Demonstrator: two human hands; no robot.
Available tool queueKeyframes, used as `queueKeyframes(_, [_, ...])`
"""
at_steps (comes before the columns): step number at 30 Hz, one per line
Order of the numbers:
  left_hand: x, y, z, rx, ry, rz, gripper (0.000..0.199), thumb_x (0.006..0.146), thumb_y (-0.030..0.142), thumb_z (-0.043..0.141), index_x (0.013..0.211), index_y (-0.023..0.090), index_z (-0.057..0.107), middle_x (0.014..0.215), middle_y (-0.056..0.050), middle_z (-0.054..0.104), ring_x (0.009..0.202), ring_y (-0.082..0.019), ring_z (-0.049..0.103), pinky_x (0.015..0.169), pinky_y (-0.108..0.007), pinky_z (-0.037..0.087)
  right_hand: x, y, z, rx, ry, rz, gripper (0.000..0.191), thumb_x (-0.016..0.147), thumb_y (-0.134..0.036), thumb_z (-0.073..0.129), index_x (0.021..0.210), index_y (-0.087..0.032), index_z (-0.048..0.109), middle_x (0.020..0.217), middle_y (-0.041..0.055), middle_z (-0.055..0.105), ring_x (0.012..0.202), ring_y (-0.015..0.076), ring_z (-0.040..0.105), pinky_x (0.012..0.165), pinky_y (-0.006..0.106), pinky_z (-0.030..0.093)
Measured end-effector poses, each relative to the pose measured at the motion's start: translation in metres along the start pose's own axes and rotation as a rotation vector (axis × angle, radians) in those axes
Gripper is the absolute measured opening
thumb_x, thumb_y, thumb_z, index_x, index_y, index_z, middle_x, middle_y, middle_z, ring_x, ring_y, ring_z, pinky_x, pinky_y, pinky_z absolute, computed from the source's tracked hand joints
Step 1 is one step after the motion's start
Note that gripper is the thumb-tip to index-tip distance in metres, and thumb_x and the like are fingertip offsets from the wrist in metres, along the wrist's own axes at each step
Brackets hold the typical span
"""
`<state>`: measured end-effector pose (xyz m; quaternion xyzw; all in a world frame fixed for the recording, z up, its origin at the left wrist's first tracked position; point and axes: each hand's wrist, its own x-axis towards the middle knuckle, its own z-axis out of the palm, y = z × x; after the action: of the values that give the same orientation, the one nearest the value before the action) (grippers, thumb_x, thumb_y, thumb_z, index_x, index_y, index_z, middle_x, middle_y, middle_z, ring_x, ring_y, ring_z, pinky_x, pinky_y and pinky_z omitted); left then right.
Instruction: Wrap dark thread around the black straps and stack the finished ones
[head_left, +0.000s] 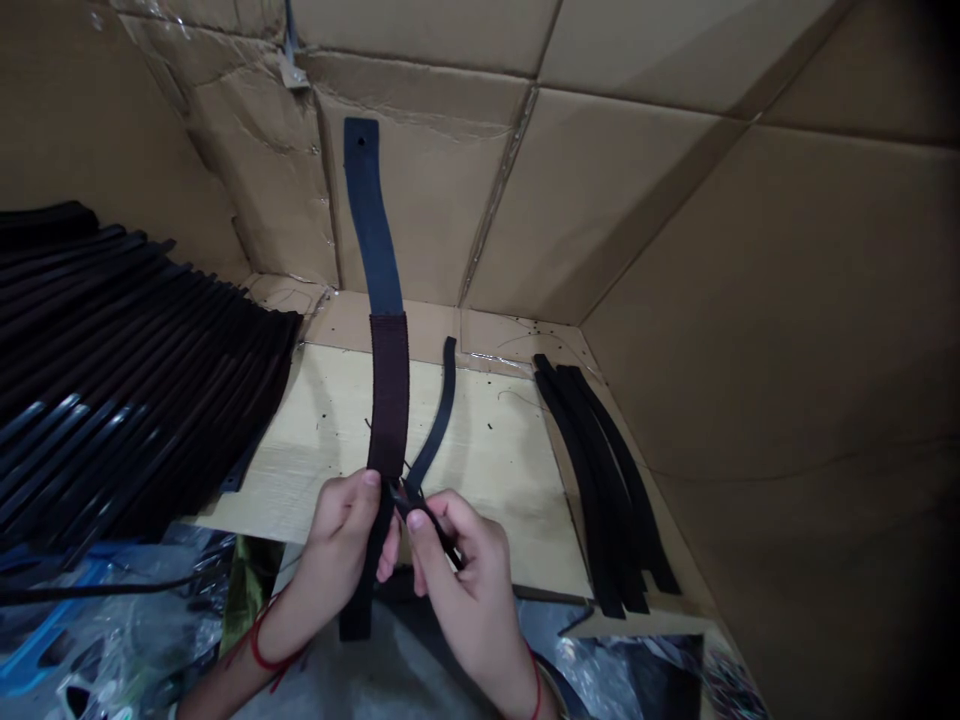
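My left hand (341,530) is closed on a long dark strap (390,395), thumb pressed on its front just below a stitched brown section. The strap stands roughly upright, its bluish-black upper end pierced by a small hole. In my right hand (465,560) is a pair of small dark thread snips (420,510), pinched between thumb and fingers. Their tips meet the strap's edge at the lower end of the brown section, where short loose threads stick out. Behind the snips a narrow black strip (442,410) runs up and right; whether it joins the strap I cannot tell.
Many dark straps (135,380) lie in a fanned pile on the left. Several black straps (607,490) rest along the right of the pale tabletop (495,450). Cardboard walls (645,200) enclose the back and sides. Clear plastic bags (135,640) lie below at left.
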<state>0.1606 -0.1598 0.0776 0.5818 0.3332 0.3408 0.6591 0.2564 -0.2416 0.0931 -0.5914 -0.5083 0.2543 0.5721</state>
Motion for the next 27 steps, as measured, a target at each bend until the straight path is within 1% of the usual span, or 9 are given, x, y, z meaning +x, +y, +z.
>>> queueKeyframes(5, [0.000, 0.001, 0.000, -0.012, -0.023, 0.021, 0.062, 0.085, 0.067, 0.039, 0.041, 0.023, 0.048, 0.036, -0.001, 0.049, 0.037, -0.013, 0.046, 0.044, -0.025, 0.041, -0.001, 0.004, 0.001, 0.020, 0.008, 0.027, 0.023, 0.098, -0.024, 0.047, 0.076, -0.020, 0.050, 0.050, -0.0069, 0.050, 0.039, 0.0068, 0.042, 0.040, 0.019, 0.031])
queueKeyframes(8, [-0.001, 0.002, 0.000, -0.010, -0.017, 0.012, 0.063, 0.084, 0.067, 0.039, 0.040, 0.023, 0.048, 0.035, -0.002, 0.048, 0.036, -0.013, 0.045, 0.043, -0.026, 0.040, -0.001, 0.004, 0.000, 0.021, 0.014, 0.030, 0.023, 0.097, -0.025, 0.048, 0.075, -0.020, 0.050, 0.050, -0.0064, 0.048, 0.039, 0.0071, 0.042, 0.036, 0.018, 0.029])
queueKeyframes(11, [-0.001, 0.001, 0.000, 0.003, -0.016, 0.009, 0.062, 0.085, 0.067, 0.038, 0.041, 0.023, 0.049, 0.035, -0.002, 0.049, 0.036, -0.013, 0.046, 0.043, -0.026, 0.039, -0.001, 0.004, 0.000, 0.014, 0.008, 0.036, 0.022, 0.097, -0.025, 0.048, 0.076, -0.020, 0.051, 0.051, -0.0060, 0.048, 0.040, 0.0072, 0.043, 0.035, 0.017, 0.030])
queueKeyframes(15, [-0.001, 0.000, -0.001, 0.025, -0.012, 0.067, 0.062, 0.087, 0.064, 0.037, 0.042, 0.024, 0.048, 0.036, -0.001, 0.050, 0.037, -0.013, 0.046, 0.048, -0.025, 0.041, -0.001, 0.005, -0.001, 0.008, 0.011, 0.038, 0.022, 0.097, -0.025, 0.048, 0.076, -0.020, 0.052, 0.050, -0.0061, 0.047, 0.039, 0.0071, 0.042, 0.035, 0.017, 0.030])
queueKeyframes(18, [-0.001, 0.000, -0.001, 0.041, -0.019, 0.077, 0.062, 0.088, 0.063, 0.035, 0.041, 0.024, 0.047, 0.036, -0.002, 0.050, 0.038, -0.013, 0.046, 0.049, -0.026, 0.041, -0.001, 0.005, -0.001, 0.000, 0.012, 0.038, 0.022, 0.097, -0.025, 0.049, 0.076, -0.020, 0.052, 0.050, -0.0063, 0.049, 0.039, 0.0068, 0.042, 0.035, 0.017, 0.029])
queueKeyframes(20, [-0.002, -0.001, -0.001, 0.056, -0.009, 0.088, 0.062, 0.088, 0.062, 0.035, 0.041, 0.024, 0.047, 0.036, -0.002, 0.050, 0.038, -0.013, 0.046, 0.049, -0.026, 0.040, -0.001, 0.004, -0.001, -0.005, 0.023, 0.035, 0.022, 0.096, -0.024, 0.049, 0.075, -0.020, 0.051, 0.051, -0.0063, 0.052, 0.039, 0.0067, 0.043, 0.038, 0.017, 0.033])
queueKeyframes(24, [-0.003, -0.006, -0.001, 0.079, -0.008, 0.164, 0.058, 0.090, 0.058, 0.035, 0.046, 0.023, 0.051, 0.039, -0.002, 0.052, 0.041, -0.013, 0.049, 0.051, -0.026, 0.040, 0.000, 0.000, 0.000, -0.018, 0.080, -0.003, 0.022, 0.095, -0.020, 0.050, 0.074, -0.020, 0.048, 0.055, -0.0042, 0.060, 0.049, 0.0088, 0.056, 0.052, 0.017, 0.044])
queueKeyframes(27, [-0.004, -0.010, 0.001, 0.066, -0.035, 0.192, 0.057, 0.091, 0.058, 0.035, 0.049, 0.023, 0.051, 0.040, -0.002, 0.054, 0.040, -0.013, 0.049, 0.048, -0.026, 0.039, -0.001, 0.000, 0.004, 0.017, 0.138, -0.005, 0.017, 0.094, -0.020, 0.052, 0.078, -0.020, 0.046, 0.055, -0.0039, 0.060, 0.050, 0.0098, 0.060, 0.053, 0.017, 0.047])
